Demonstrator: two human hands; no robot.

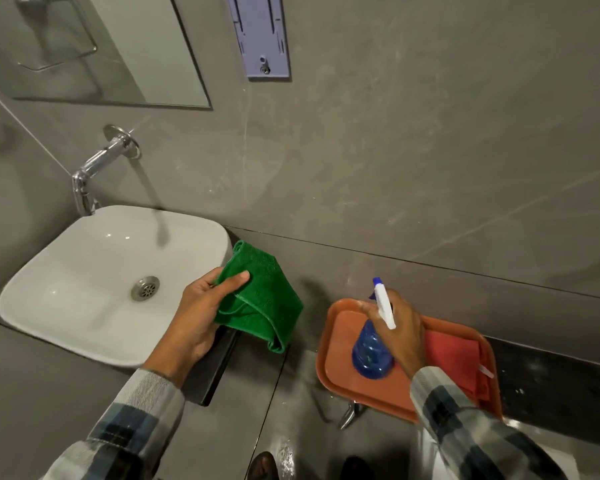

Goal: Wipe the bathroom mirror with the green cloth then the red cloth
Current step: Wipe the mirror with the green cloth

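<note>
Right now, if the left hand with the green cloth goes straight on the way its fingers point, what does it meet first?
The left hand points up and to the right, with the green cloth leading. The cloth would probably meet the grey wall behind the counter first, just right of the white sink. Depth is unclear.

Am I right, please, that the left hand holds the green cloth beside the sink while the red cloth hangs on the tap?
Not quite: in the head view the red cloth lies in the orange tray, not on the tap. The left hand does hold the green cloth beside the sink.
</note>
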